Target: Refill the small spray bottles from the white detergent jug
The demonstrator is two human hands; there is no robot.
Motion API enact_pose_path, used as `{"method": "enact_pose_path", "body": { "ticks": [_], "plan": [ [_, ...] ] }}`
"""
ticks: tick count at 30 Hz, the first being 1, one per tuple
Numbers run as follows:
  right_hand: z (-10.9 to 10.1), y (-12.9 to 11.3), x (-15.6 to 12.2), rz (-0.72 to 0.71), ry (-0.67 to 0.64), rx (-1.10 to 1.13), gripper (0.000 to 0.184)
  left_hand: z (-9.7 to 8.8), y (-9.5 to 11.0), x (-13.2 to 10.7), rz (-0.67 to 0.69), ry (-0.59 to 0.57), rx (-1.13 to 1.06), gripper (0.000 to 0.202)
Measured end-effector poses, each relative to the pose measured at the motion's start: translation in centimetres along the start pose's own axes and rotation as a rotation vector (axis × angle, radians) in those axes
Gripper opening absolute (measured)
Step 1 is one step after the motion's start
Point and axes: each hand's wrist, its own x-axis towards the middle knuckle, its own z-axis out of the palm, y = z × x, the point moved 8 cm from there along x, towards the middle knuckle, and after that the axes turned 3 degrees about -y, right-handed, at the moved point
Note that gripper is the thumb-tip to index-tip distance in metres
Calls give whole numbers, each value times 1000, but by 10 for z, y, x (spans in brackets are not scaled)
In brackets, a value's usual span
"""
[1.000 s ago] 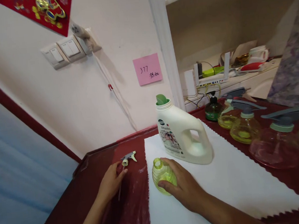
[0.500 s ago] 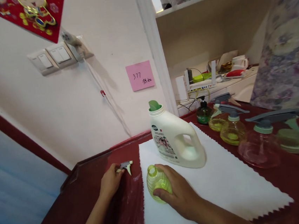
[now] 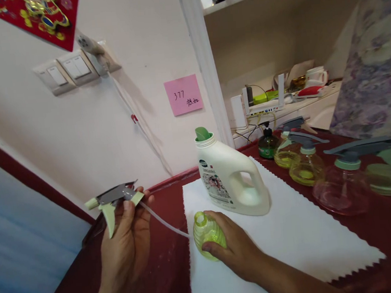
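Observation:
My left hand (image 3: 128, 236) is raised on the left, fingers closed around a grey and pale green spray nozzle (image 3: 117, 195). From the nozzle a thin clear dip tube curves down to the right, its end near the bottle's side. My right hand (image 3: 234, 246) wraps round a small ribbed yellow-green bottle (image 3: 209, 235) with an open neck, upright on a white cloth (image 3: 295, 247). Some liquid seems to show low in the bottle. Behind it stands a large cream detergent jug (image 3: 233, 179) with a green spout in its mouth.
Several spray bottles, among them a pink one (image 3: 340, 192) and a yellow one (image 3: 305, 170), stand right of the cloth. A dark pump bottle (image 3: 267, 144) is behind them. A white router (image 3: 264, 107) sits on the shelf; a blue curtain (image 3: 23, 227) hangs left.
My left hand has lifted the spray nozzle off the dark red tabletop and turned it, so its tube now shows. My right hand keeps the bottle in place. The view has shifted slightly.

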Motion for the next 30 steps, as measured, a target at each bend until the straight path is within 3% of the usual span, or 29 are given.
{"method": "enact_pose_path", "body": {
  "ticks": [6, 14, 16, 19, 21, 24, 30],
  "plan": [
    [-1, 0, 0, -8, -4, 15, 70, 35, 38, -23, 149, 22, -43, 13],
    [0, -3, 3, -35, 4, 14, 71, 67, 38, -30, 282, -104, 52, 27],
    [-2, -4, 3, -27, 4, 21, 69, 67, 28, -34, 276, -109, 102, 31],
    [-4, -5, 3, 1, 0, 17, 68, 55, -5, -45, 131, -105, 231, 37],
    [-5, -7, 3, 2, -4, 9, 67, 46, -37, -56, -35, -163, 316, 44],
    [-5, -10, 3, -11, 2, 3, 66, 35, -68, -71, -139, -271, 357, 50],
    [-5, -11, 4, -13, 3, -5, 65, 31, -73, -77, -87, -321, 466, 55]
  ]
}}
